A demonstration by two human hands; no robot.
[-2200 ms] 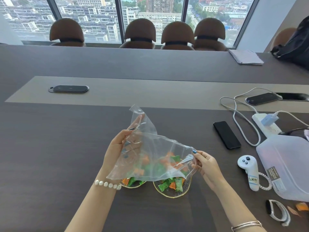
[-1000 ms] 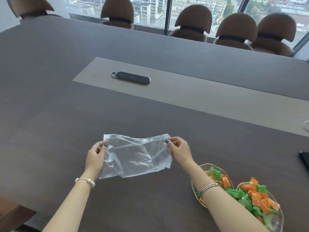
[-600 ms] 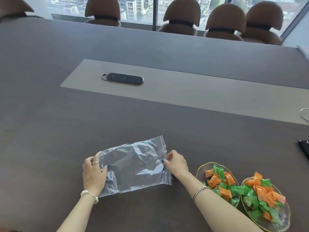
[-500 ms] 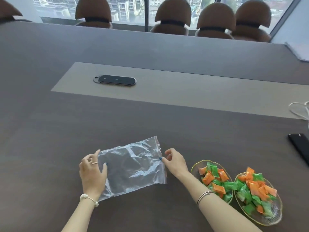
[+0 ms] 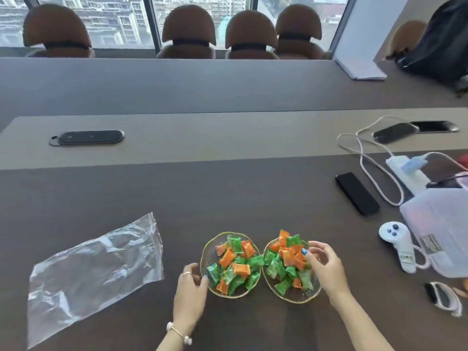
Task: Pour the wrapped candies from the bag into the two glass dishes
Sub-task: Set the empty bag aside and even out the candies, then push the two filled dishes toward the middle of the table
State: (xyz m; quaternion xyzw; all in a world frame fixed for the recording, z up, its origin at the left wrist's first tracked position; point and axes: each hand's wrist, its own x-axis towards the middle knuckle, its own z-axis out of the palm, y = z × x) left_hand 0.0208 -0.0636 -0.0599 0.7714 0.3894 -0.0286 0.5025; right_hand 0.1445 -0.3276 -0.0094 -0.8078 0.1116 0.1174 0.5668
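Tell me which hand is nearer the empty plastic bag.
Left. The left hand sits at the left dish's near rim, just right of the plastic bag. The right hand is at the right dish, with both dishes between.

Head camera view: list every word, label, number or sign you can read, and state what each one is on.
White controller: handwritten sticker on its handle, blurred; it cannot be read for certain.
Translucent plastic container: a printed label on its side, too small and blurred to read.
Candies in the left dish and the right dish: any wrapper print is too small to read.
Plastic bag: no text visible.
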